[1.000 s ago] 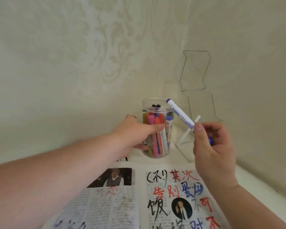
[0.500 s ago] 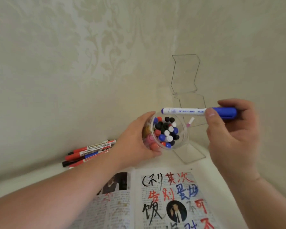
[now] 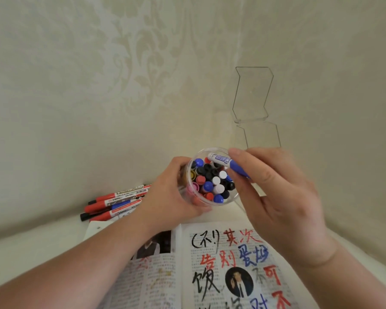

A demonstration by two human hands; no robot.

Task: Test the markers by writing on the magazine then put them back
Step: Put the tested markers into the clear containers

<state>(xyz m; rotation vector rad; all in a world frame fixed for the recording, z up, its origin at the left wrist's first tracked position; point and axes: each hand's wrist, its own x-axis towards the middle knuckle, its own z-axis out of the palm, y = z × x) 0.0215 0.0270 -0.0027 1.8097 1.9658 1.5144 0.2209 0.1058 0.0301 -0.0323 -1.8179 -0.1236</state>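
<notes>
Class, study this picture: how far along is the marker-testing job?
Done: the magazine carries black, red and blue test writing. In hand: the right hand holds a blue marker over the jar, which the left hand grips. Left: loose markers by the wall lie outside it.

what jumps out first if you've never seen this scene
A clear jar crammed with coloured markers is at centre, gripped by the left hand, while the right hand holds a blue marker over its mouth. Below lies an open magazine scrawled with big black, red and blue characters.
</notes>
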